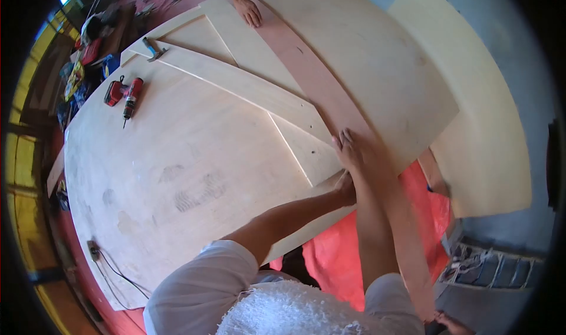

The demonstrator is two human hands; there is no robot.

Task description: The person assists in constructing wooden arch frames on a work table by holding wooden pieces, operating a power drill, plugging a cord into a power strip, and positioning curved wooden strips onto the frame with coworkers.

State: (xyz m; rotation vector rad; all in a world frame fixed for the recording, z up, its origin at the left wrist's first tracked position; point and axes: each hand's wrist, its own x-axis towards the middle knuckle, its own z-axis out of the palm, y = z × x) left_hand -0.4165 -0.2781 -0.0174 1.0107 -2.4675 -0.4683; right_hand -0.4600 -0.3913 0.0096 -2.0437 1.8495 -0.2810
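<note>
A long reddish-brown plank lies across the pale panels and runs down toward me on the right. My right hand rests on the plank's left edge, where it meets the end of a pale board, its visible fingers apart. Just below, my left hand is at the near edge of the panel, beside the plank; my right forearm partly covers it and its fingers are hidden. The pale board forms a diagonal on a frame laid over the large plywood panel. Small dark holes mark its near end.
A co-worker's hand rests on the plank's far end; another person's hand is at its near end. A hammer, red drill and power socket with cord lie left. Red sheeting hangs below.
</note>
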